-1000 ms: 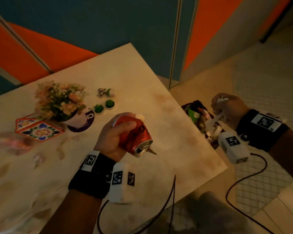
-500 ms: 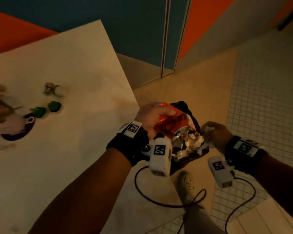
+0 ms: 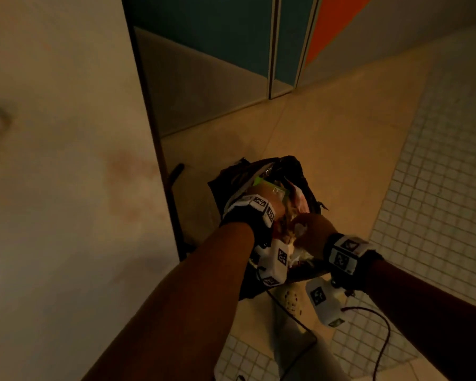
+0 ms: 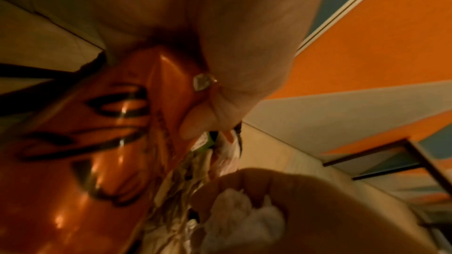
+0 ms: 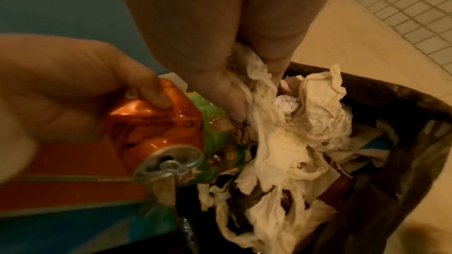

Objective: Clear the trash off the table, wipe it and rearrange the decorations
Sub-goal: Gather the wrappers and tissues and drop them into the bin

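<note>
My left hand (image 3: 270, 207) grips a crushed red soda can (image 5: 156, 128), its mouth tilted down over a black trash bag (image 3: 231, 182) on the floor beside the table (image 3: 66, 160). The can (image 4: 97, 142) fills the left wrist view, with my thumb against it. My right hand (image 3: 311, 232) pinches a wad of crumpled white tissue (image 5: 274, 142) that hangs into the bag's mouth (image 5: 403, 142). Both hands are close together just above the trash. A green wrapper (image 5: 220, 142) lies in the bag under the can.
The table's right edge (image 3: 149, 133) runs just left of the bag, with a dark table leg (image 3: 173, 215) below it. Beige floor tiles (image 3: 327, 138) and small white mosaic tiles (image 3: 437, 174) surround the bag. Cables (image 3: 379, 339) trail from my wrists. A teal and orange wall (image 3: 231, 37) stands behind.
The left hand has carried the can off the table and down to the bag's mouth. The right hand with the tissue has moved in beside it. My view has swung right, away from the decorations.
</note>
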Demonstrator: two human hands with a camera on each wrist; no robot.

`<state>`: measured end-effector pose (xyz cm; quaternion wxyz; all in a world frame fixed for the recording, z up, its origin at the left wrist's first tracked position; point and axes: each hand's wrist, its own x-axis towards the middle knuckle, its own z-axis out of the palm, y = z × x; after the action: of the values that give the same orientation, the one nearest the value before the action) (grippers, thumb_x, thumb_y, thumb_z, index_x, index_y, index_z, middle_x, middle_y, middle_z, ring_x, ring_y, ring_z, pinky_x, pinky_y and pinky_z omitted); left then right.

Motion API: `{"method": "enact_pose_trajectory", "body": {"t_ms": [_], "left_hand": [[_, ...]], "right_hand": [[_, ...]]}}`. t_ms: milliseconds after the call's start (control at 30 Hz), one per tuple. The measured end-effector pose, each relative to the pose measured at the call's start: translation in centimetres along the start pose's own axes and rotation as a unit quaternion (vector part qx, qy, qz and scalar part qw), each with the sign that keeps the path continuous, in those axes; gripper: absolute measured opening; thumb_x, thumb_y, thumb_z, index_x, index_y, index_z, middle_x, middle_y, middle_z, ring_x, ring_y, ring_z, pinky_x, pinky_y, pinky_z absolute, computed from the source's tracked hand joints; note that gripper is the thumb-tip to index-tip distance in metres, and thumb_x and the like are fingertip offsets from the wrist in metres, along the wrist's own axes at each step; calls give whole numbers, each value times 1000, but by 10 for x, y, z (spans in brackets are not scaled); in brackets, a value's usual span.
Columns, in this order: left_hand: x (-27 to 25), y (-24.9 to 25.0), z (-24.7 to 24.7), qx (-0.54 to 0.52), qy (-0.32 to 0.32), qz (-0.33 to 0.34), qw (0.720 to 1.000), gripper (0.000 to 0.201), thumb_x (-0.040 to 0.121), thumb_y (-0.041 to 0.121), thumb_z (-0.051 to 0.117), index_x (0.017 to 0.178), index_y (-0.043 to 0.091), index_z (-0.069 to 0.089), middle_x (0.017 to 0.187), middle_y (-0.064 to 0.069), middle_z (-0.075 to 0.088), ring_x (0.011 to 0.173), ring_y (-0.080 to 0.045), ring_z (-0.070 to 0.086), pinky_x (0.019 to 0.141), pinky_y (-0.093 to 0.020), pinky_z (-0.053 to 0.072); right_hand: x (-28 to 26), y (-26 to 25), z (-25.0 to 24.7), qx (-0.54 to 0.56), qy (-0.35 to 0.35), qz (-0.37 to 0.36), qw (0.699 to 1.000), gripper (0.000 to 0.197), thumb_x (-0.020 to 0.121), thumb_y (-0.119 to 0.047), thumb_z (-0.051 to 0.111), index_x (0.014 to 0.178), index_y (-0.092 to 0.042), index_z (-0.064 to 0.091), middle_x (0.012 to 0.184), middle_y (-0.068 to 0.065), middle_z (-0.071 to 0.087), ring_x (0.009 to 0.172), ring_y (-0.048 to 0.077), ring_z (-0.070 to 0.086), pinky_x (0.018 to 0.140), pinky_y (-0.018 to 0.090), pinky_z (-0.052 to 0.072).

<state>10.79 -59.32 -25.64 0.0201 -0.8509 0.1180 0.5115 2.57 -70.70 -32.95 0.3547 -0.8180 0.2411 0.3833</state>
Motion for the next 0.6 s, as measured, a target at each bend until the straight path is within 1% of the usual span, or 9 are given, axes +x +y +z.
{"method": "enact_pose_trajectory", "body": {"t_ms": [133,233,300,333,367,433,500,533,600], "left_hand": [[41,17,21,9,-28,-23,999,63,102,34,37,151,5,10,154,-27,14,136,-45,27,100,-47,37],[62,22,30,47,-80,-50,994,63,103,39,27,152,13,-4,156,-27,1,137,-50,18,100,-63,31],[70,22,32,51,-111,-60,991,64,103,41,28,152,18,-5,157,-23,-2,139,-49,14,103,-63,28],[74,21,32,58,-123,-53,989,63,103,40,29,152,18,-4,158,-21,-3,140,-48,12,105,-61,25],[75,21,32,56,-136,-57,987,63,103,40,30,152,18,-3,158,-19,-4,141,-47,10,107,-60,23],[75,20,31,47,-153,-77,984,67,101,43,33,152,17,-2,158,-19,-4,141,-47,11,107,-59,25],[74,19,32,37,-158,-78,984,68,100,46,34,152,21,-2,158,-17,-4,141,-47,11,106,-61,25],[73,19,31,34,-147,-65,986,68,100,45,35,152,22,-3,159,-16,-6,142,-46,8,108,-61,23],[68,17,25,18,-103,-27,994,71,100,40,41,152,22,-4,159,-15,-5,143,-43,8,111,-59,22]], "right_hand": [[26,6,7,-41,-30,-20,999,31,95,-11,48,124,-13,57,132,10,55,122,31,51,93,33,43],[47,9,13,-75,-62,-26,995,26,97,-16,46,119,-8,58,124,11,59,112,30,55,86,31,46],[60,12,19,-97,-74,-34,992,25,97,-19,48,114,-5,60,114,10,61,102,27,58,88,33,50],[66,14,22,-107,-83,-38,990,26,97,-20,47,114,-5,60,111,9,61,101,26,56,91,34,49],[70,15,24,-120,-92,-43,988,28,97,-20,48,119,-7,58,113,9,59,108,26,54,99,35,45],[77,20,26,-145,-103,-42,983,41,94,-20,55,134,-12,49,136,8,49,130,27,43,112,35,32],[76,20,24,-133,-96,-54,985,67,86,-21,67,144,-14,36,153,9,30,142,29,27,117,37,24],[72,19,21,-131,-93,-66,985,77,82,-22,71,147,-15,30,157,9,21,145,29,20,119,39,21],[60,16,15,-118,-100,-49,987,87,79,-21,75,150,-18,24,158,6,19,145,29,21,117,41,25]]}}
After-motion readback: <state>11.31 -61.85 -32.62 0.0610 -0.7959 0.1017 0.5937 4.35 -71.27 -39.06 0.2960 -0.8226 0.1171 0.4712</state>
